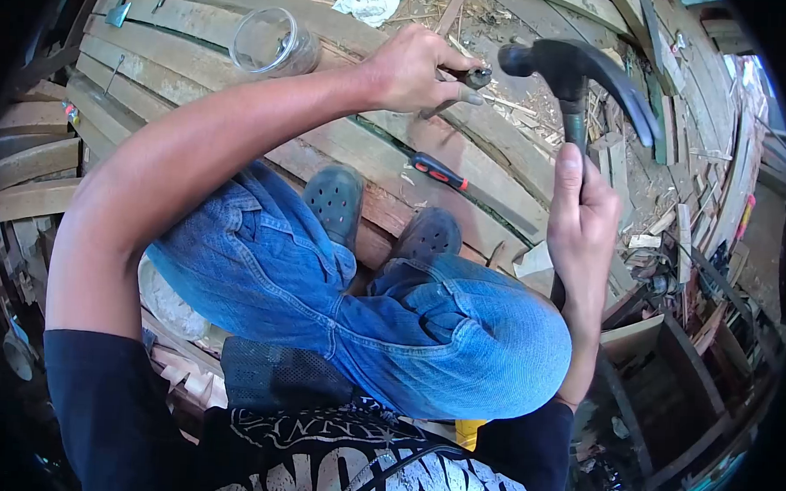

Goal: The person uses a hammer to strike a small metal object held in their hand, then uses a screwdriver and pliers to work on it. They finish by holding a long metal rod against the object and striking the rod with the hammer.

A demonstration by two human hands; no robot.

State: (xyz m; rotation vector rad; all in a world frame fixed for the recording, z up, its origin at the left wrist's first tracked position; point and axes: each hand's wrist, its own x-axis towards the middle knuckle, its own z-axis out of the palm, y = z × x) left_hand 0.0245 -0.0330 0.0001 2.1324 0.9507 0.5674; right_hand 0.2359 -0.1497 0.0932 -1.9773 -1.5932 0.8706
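Note:
My right hand (583,210) is wrapped around the handle of a claw hammer (576,74), thumb along the shaft. The hammer is raised with its striking face toward my left hand and its claw pointing right. My left hand (418,71) is closed around a short dark metal tool (477,76) whose blunt round end faces the hammer; a gap separates the two. The tool's kind is not clear, as the fingers hide most of it. Below the left hand, a red-and-black handled tool (440,170) lies along a seam between the planks.
Long wooden planks (173,56) with dark seams run under my feet. A clear plastic jar (275,43) stands left of my left hand, and a white cloth (371,1) lies beyond it. Wood scraps (526,120) litter the right. A wooden frame (639,340) sits at lower right.

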